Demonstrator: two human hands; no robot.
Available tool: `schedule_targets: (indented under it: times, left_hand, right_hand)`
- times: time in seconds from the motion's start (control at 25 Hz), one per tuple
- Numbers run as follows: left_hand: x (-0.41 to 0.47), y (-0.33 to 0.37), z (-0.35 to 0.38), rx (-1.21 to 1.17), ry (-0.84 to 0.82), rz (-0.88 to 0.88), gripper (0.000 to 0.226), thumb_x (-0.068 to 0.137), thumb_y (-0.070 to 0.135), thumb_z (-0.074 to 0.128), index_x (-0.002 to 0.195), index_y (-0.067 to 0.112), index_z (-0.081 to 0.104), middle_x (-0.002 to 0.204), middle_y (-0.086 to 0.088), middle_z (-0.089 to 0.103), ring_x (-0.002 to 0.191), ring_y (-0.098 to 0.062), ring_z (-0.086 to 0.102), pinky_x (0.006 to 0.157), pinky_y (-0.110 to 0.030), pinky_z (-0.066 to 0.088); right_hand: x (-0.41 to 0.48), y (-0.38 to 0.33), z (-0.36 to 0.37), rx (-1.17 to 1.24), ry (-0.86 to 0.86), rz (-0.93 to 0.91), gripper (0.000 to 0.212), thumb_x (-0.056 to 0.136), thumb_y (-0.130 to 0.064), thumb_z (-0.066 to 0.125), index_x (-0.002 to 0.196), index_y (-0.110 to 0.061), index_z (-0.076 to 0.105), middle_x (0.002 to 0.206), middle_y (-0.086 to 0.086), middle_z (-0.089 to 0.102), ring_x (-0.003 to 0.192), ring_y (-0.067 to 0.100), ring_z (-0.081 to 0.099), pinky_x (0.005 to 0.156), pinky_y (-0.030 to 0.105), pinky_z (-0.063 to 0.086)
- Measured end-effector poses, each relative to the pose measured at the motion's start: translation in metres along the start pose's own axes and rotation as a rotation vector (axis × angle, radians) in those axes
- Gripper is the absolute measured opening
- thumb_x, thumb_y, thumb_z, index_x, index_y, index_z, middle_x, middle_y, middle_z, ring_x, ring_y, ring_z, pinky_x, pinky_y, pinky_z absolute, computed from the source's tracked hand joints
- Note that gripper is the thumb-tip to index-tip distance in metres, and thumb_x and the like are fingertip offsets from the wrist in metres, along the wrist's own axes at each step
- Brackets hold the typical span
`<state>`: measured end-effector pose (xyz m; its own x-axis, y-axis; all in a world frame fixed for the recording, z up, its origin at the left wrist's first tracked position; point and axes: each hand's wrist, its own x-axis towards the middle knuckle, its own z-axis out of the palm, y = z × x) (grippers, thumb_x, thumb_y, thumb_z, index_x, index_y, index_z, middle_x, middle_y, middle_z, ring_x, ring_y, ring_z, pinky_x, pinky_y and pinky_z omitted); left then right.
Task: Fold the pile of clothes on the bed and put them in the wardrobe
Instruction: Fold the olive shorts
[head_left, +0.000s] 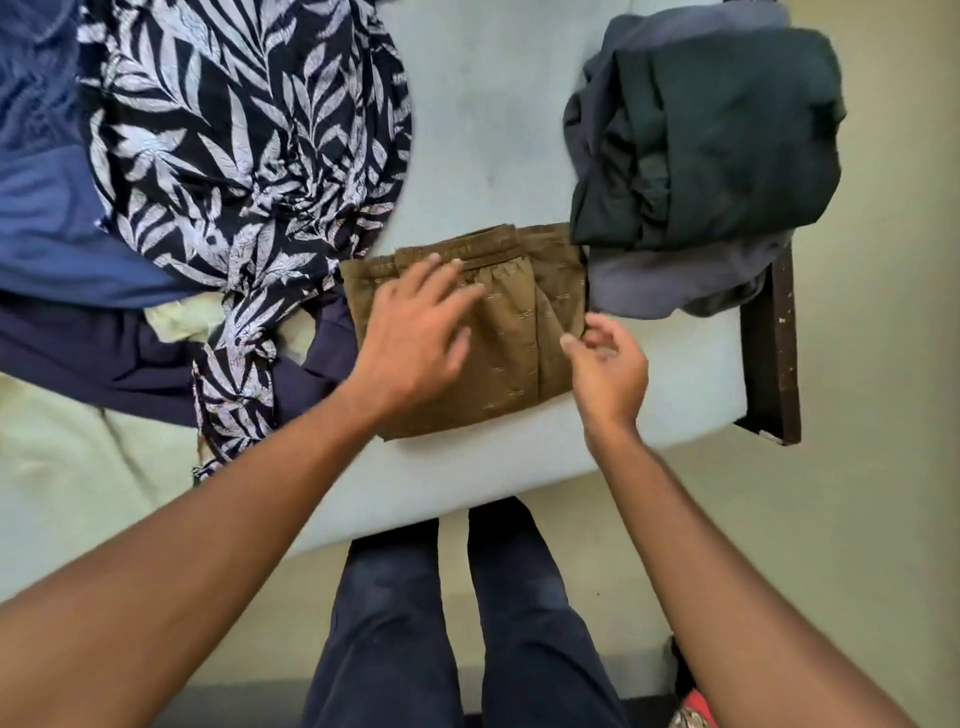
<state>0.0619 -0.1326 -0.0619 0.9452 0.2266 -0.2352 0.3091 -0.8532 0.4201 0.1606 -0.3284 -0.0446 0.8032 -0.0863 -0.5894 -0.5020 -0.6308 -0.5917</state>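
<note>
left hand (421, 332) flat, fingers straight, pressing on folded brown shorts (519, 332) | right hand (605, 364) loosely curled at the shorts' right edge; blur hides whether it pinches cloth | shorts lie on bed (483, 130) | beyond right hand: dark folded stack (717, 140) | beyond left hand, to its left: leaf-print garment (234, 156)

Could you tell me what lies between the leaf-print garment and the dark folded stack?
In the head view, the folded brown garment, with the left hand flat on it; beyond it, bare mattress.
</note>
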Motion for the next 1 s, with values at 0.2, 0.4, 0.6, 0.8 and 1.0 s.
schedule_targets:
  times: [0.2, 0.4, 0.6, 0.8, 1.0]
  left_hand:
    - [0.002, 0.012, 0.077, 0.228, -0.136, 0.043, 0.074, 0.096, 0.066, 0.032, 0.16, 0.035, 0.013, 0.169, -0.007, 0.002, 0.155, -0.034, -0.001, 0.118, -0.068, 0.005]
    - [0.006, 0.003, 0.086, 0.246, -0.112, 0.064, 0.075, 0.097, 0.066, 0.032, 0.16, 0.03, 0.014, 0.169, -0.009, 0.003, 0.155, -0.034, -0.001, 0.118, -0.069, 0.002]
    - [-0.056, 0.012, 0.075, 0.178, -0.089, 0.051, 0.078, 0.09, 0.064, 0.048, 0.155, 0.024, 0.033, 0.164, -0.013, 0.024, 0.151, -0.033, 0.021, 0.12, -0.058, 0.016]
    - [-0.073, 0.014, 0.1, 0.247, -0.125, -0.026, 0.092, 0.075, 0.053, 0.068, 0.155, 0.025, 0.033, 0.166, -0.012, 0.017, 0.153, -0.031, 0.015, 0.121, -0.059, 0.014]
    - [-0.078, 0.014, 0.101, 0.243, -0.014, -0.031, 0.086, 0.067, 0.018, 0.075, 0.148, 0.018, 0.044, 0.16, -0.014, 0.032, 0.147, -0.033, 0.03, 0.118, -0.056, 0.023]
  right_hand:
    - [0.012, 0.061, 0.02, 0.386, -0.003, 0.299, 0.087, 0.072, -0.007, 0.09, 0.146, -0.023, 0.047, 0.128, -0.002, 0.057, 0.102, 0.007, 0.065, 0.075, 0.014, 0.051]
    - [0.015, 0.075, 0.028, 0.292, 0.063, 0.153, 0.079, 0.072, -0.004, 0.088, 0.141, -0.023, 0.053, 0.129, 0.001, 0.047, 0.101, 0.008, 0.061, 0.066, 0.003, 0.047]
    - [0.009, 0.082, 0.01, 0.307, -0.004, 0.125, 0.073, 0.079, -0.012, 0.083, 0.143, -0.028, 0.05, 0.126, 0.0, 0.05, 0.1, 0.011, 0.058, 0.094, 0.037, 0.055]
    - [0.037, 0.07, 0.014, 0.442, -0.127, 0.23, 0.086, 0.052, -0.019, 0.094, 0.13, -0.021, 0.059, 0.114, 0.004, 0.075, 0.103, 0.019, 0.072, 0.091, 0.034, 0.057]
    - [0.028, 0.07, 0.016, 0.286, -0.274, 0.083, 0.062, 0.062, -0.012, 0.094, 0.118, -0.014, 0.068, 0.112, 0.0, 0.077, 0.104, 0.017, 0.073, 0.09, 0.031, 0.06]
